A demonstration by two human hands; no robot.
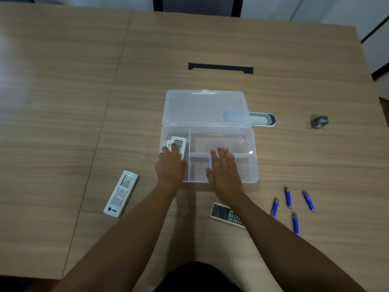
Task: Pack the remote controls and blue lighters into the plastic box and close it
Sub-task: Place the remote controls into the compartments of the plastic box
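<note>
I see the clear plastic box (223,142) w/ its hinged lid (205,107) open & leaning back, on the wood-grain surface (63,102). Left hand (169,166) is closed round a white remote control w/ small LCD screen (179,145), set in the box's left compartment; a 2nd white remote (169,145) peeks out just left of it, partly hidden by the fingers. Right hand (224,172) is open, fingers spread flat, palm down over the box's front compartments; can't tell if it touches the rim.

Left of the left hand, apart from the box, lies a long white remote w/ grey buttons (121,193) on the surface. Under the right wrist lies a dark-faced remote w/ cream edge (226,213), partly covered by the forearm. Right of the right hand, four blue lighters (288,197) lie loose on the surface, near each other, none in the box.
</note>
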